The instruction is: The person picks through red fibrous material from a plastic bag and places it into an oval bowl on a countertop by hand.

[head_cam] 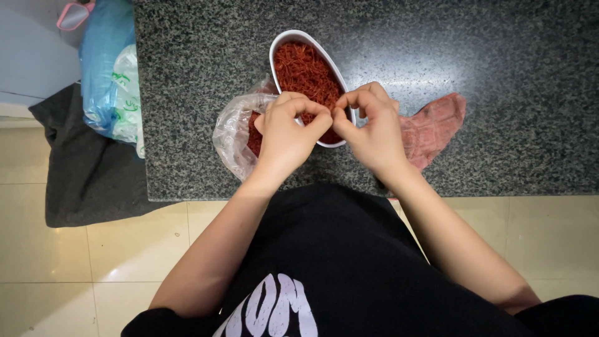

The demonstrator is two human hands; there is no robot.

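Observation:
A white oval dish [278, 47] full of thin red strands [304, 70] stands on the dark speckled granite counter [486, 68]. My left hand [286, 134] and my right hand [374, 134] hover over the dish's near end, thumbs and forefingers pinched and meeting tip to tip. Whatever is pinched between them is too small to make out. A clear plastic bag [229, 134] holding more red strands lies under my left hand, against the dish.
A pink waffle-textured cloth [433, 125] lies on the counter right of my right hand. Left of the counter hang blue and white plastic bags [109, 75] over a dark grey mat [87, 168] on the cream tiled floor. The counter's front edge runs just below my wrists.

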